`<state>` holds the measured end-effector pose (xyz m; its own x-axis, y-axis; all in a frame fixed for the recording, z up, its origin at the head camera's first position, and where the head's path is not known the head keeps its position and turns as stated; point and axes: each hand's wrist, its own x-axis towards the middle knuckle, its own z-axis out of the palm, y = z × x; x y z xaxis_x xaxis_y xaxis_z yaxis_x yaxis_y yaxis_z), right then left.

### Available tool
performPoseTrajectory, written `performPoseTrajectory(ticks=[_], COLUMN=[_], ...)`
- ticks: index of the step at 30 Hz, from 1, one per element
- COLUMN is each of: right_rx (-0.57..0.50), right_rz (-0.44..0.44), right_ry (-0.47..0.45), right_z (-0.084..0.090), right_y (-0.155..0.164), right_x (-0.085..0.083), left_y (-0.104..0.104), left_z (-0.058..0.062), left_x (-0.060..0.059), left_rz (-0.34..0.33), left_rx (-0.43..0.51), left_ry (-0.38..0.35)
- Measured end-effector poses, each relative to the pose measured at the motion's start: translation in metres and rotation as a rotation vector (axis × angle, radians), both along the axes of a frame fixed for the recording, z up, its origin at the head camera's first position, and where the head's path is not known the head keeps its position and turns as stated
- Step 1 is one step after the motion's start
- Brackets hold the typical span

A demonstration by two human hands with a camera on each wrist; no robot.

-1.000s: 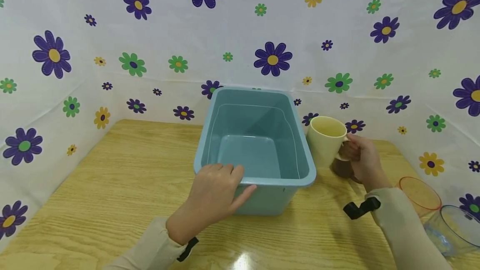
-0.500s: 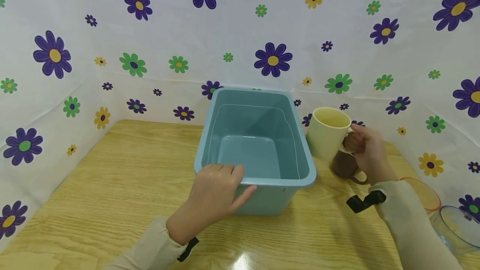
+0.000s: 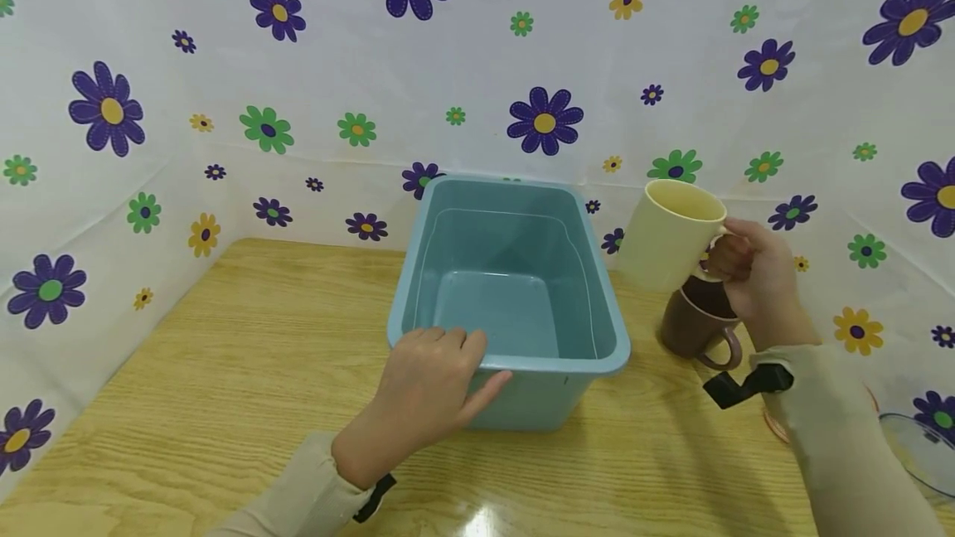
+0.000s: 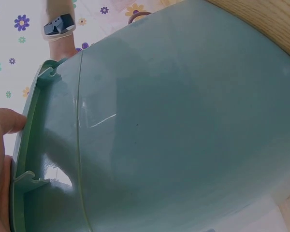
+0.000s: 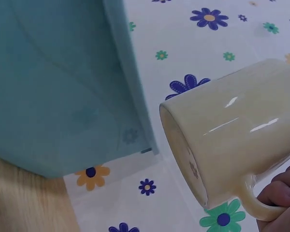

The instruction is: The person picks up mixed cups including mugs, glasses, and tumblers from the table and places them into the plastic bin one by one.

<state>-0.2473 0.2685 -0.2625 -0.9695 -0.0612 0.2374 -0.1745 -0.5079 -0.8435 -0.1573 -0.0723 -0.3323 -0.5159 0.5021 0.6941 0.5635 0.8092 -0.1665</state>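
Note:
In the head view a blue-green plastic basin (image 3: 515, 396) stands on the table. My left hand (image 3: 429, 375) grips its near rim, fingers over the edge and thumb along the outside; the left wrist view shows the basin's outer wall (image 4: 174, 121) close up. By its handle my right hand (image 3: 764, 280) holds a pale yellow mug (image 3: 664, 239), raised off the table and tilted, right of the basin. The right wrist view shows this mug (image 5: 237, 130) from the side, with part of its underside. Below my right hand a brown mug (image 3: 694, 326) stands, partly hidden.
A clear cup with a blue rim (image 3: 921, 454) stands at the right edge, largely behind the right sleeve (image 3: 836, 429). Another cup's orange-red edge (image 3: 776, 427) barely shows there. A flower-patterned cloth (image 3: 477, 65) encloses the wooden table (image 3: 224, 404) behind and at the sides.
My right hand has lifted the yellow mug up and to the right, uncovering more of the brown mug. The right sleeve now hides more of the clear cups. My left hand stays on the rim.

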Motion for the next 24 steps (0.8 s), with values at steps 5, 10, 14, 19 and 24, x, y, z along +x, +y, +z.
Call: performPoseTrajectory(ticks=[5,10,14,19,24], right_rx=[-0.038,-0.040,-0.022,-0.027,-0.032], right_rz=[0.010,0.014,0.008,0.015,0.009], right_ry=[-0.007,-0.002,0.017,0.053,0.063], right_z=[0.011,0.021,0.029,0.038,0.047], right_y=[0.002,0.001,-0.002,-0.007,-0.014], right_x=[0.001,0.004,0.006,0.006,0.005], left_y=[0.000,0.000,0.000,0.000,0.000], left_z=[0.000,-0.001,0.000,0.000,-0.001], left_x=[0.000,-0.001,-0.001,0.000,-0.001], left_rz=[-0.005,-0.008,-0.008,-0.004,-0.006], left_rx=[0.005,0.003,-0.003,-0.006,-0.004], left_ry=[0.004,0.006,0.004,0.005,0.011])
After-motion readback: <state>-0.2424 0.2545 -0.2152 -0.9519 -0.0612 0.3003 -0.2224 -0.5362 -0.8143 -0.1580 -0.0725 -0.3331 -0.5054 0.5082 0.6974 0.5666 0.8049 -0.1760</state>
